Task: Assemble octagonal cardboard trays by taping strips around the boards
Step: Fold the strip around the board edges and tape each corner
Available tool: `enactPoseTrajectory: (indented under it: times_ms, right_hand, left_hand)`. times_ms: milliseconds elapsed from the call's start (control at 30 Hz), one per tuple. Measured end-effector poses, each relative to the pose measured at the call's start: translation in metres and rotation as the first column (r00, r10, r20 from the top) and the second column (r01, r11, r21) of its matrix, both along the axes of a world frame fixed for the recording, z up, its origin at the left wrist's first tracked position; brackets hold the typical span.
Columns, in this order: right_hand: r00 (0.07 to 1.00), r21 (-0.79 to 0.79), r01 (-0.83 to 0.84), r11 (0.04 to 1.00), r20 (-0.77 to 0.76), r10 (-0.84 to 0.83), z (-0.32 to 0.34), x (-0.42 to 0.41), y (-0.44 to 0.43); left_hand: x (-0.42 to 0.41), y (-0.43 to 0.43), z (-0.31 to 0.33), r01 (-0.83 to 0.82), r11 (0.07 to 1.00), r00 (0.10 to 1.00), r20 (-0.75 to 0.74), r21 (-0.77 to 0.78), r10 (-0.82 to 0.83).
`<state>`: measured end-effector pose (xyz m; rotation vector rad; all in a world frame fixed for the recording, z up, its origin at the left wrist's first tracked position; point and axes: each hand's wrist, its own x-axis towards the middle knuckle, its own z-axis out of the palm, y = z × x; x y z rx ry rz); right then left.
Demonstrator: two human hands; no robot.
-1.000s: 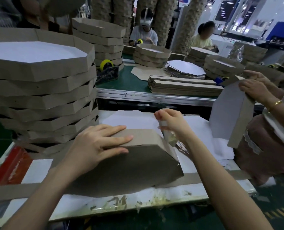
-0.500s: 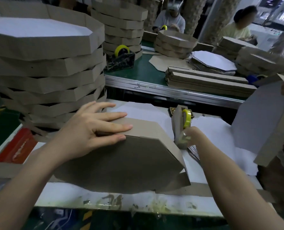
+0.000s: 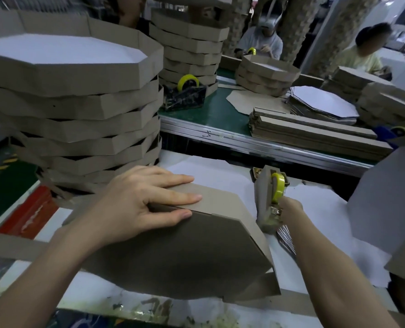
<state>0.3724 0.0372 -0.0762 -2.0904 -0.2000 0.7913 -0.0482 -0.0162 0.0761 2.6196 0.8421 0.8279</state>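
Note:
A brown octagonal cardboard tray (image 3: 184, 252) lies upside down and tilted on the white worktop (image 3: 220, 176). My left hand (image 3: 137, 204) presses flat on its upper edge, thumb on the base, fingers over the folded side strip. To the right stands a cardboard-covered tape dispenser (image 3: 267, 200) with a yellow tape roll (image 3: 278, 187). My right hand (image 3: 289, 207) reaches its lower front, fingertips at the tape end; the fingers are hidden behind the wrist.
A tall stack of finished trays (image 3: 73, 102) rises at the left. Across a green belt (image 3: 220, 112) lie flat strips (image 3: 315, 133), octagonal boards (image 3: 324, 102), a second tape dispenser (image 3: 187, 95) and more tray stacks. Another person's board (image 3: 390, 200) stands at right.
My right hand has gone from the tray's corner to the tape dispenser. My left hand has stayed pressed on the tray. The view moved closer and lower.

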Motion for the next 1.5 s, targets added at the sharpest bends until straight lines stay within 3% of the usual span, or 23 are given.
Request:
enactPoseTrajectory:
  times_ms: [133,233,733,933,1067,1300,1400,1500]
  right_hand:
    - [0.977,0.171,0.196,0.966,-0.112,-0.179,0.003,-0.006,-0.019]
    - [0.962,0.267,0.259,0.928,-0.159,-0.222,-0.012,-0.01,-0.04]
    - [0.997,0.339,0.077,0.937,-0.011,-0.078,-0.064,-0.004,-0.07]
    - [0.994,0.199,-0.021,0.98,0.105,-0.001,-0.069,0.0,-0.093]
    - [0.963,0.11,-0.223,0.968,0.179,0.202,-0.035,-0.023,-0.08]
    - [0.851,0.16,-0.497,0.853,0.284,0.443,0.082,-0.105,-0.048]
    - [0.783,0.244,-0.62,0.746,0.257,0.567,0.135,-0.141,-0.052]
    - [0.773,0.393,-0.633,0.666,0.281,0.568,0.177,-0.179,-0.067]
  left_hand:
    - [0.0,0.0,-0.001,-0.005,1.0,1.0,0.025,-0.01,0.005]
    - [0.002,-0.001,0.001,-0.001,1.0,1.0,0.029,-0.015,0.001]
    - [0.008,0.003,-0.001,0.012,1.0,0.999,0.035,0.025,-0.013]
    - [0.0,0.006,-0.005,0.005,1.0,0.999,0.038,0.012,-0.006]
    - [-0.007,0.007,-0.006,-0.006,1.0,1.0,0.005,0.02,0.006]
    - [-0.024,-0.004,-0.007,-0.02,0.997,0.998,-0.065,0.075,0.025]
    - [-0.027,-0.015,-0.006,-0.058,0.996,0.995,-0.083,0.064,0.063]
    - [-0.03,-0.022,-0.004,-0.043,0.999,0.995,-0.092,0.021,0.045]
